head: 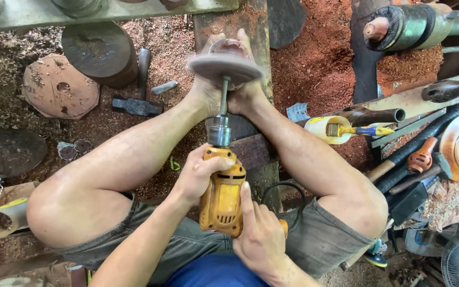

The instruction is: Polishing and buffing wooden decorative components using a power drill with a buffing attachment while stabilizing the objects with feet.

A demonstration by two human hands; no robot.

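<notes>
Item: yellow plastic-bodied electric drill (222, 199) with steel chuck and round grey sanding disc (224, 67) on a thin shaft. Left hand (200, 175) clamps the front of the body, just behind the chuck; right hand (258, 234) wraps the rear grip — both closed firmly. Beyond the hands, the disc meets a small reddish wooden piece (229, 48) pinned between bare feet (208, 95). Judged fairly heavy, rigid, dusty; best gripped at body and handle. Black-headed hammer (136, 106) lies left, on sawdust.
</notes>
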